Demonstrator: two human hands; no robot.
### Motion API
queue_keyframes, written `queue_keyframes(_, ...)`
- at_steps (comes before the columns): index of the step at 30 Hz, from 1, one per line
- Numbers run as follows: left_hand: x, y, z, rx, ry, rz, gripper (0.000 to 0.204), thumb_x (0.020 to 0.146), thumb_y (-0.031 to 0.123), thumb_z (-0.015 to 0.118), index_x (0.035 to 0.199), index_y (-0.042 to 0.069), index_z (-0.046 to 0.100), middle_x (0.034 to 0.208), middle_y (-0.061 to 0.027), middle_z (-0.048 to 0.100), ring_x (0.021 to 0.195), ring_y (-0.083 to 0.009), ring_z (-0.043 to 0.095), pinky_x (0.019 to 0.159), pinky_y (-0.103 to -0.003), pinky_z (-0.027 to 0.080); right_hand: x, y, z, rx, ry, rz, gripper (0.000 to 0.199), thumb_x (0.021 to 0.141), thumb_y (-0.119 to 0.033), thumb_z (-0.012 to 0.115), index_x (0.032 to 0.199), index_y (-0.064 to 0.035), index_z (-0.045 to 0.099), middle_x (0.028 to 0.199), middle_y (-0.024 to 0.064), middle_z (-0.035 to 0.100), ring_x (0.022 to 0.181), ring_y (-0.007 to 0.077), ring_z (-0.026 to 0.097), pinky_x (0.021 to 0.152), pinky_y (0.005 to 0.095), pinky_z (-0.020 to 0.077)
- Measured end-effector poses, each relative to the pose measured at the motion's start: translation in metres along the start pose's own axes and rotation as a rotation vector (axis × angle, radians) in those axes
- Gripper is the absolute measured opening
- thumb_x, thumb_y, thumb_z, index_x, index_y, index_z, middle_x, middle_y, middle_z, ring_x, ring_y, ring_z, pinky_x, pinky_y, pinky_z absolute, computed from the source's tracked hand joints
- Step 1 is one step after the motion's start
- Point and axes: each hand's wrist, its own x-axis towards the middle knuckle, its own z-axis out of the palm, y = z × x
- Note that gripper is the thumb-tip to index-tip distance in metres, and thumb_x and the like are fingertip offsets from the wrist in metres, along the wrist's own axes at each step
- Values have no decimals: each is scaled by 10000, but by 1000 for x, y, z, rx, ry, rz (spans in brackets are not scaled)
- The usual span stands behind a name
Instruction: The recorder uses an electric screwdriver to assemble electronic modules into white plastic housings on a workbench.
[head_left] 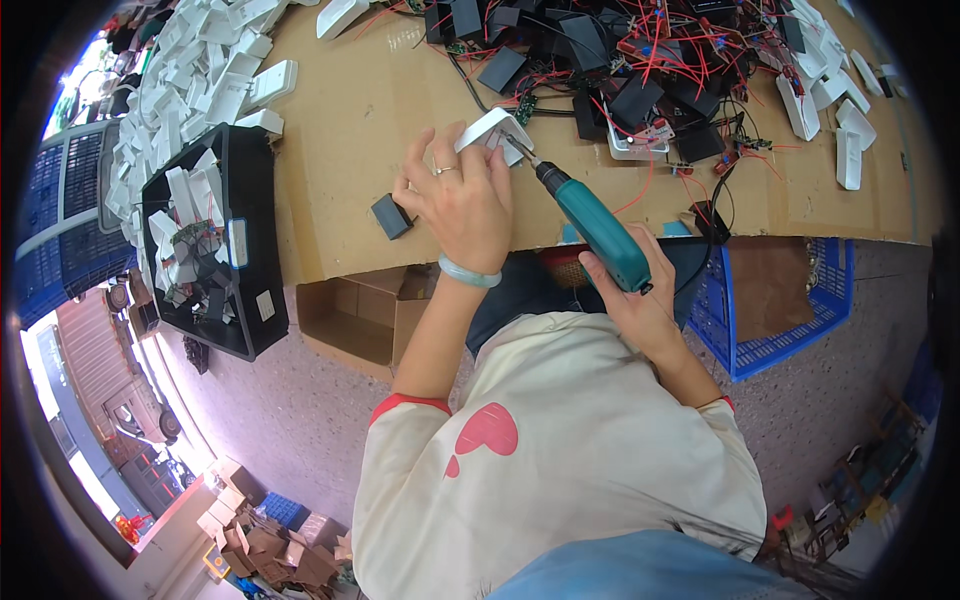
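My left hand [462, 200] grips a small white plastic casing [492, 130] against the cardboard-covered bench [360, 110]; a ring and a pale bangle are on that hand and wrist. My right hand [630, 295] holds a teal electric screwdriver [598, 232], tilted up to the left. Its bit tip touches the white casing near its right edge. A small dark grey block [390, 216] lies just left of my left hand.
A black bin [255, 210] with white and dark parts stands at the left, beside a heap of white casings [200, 75]. Black modules with red wires [640, 70] cover the far bench. An open cardboard box [355, 315] and a blue crate [790, 310] sit below the bench edge.
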Motion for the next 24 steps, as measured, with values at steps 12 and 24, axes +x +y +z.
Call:
queue_keyframes(12,-1,-2,0,-31,-1,21,129,880,193,773,856,88,701,1276,-36,666,1277,-335,520,1045,-515,315,1,0,0,-2,-8,21,199,912,-42,788,1062,19,673,929,88,614,811,193,578,751,290,469)
queue_keyframes(24,-2,-2,-1,-40,-3,11,123,887,190,767,862,91,700,1274,-27,665,1282,-327,520,1052,-499,315,0,-1,-1,-40,-27,19,217,904,-50,799,1047,20,652,911,87,588,780,188,551,718,286,461)
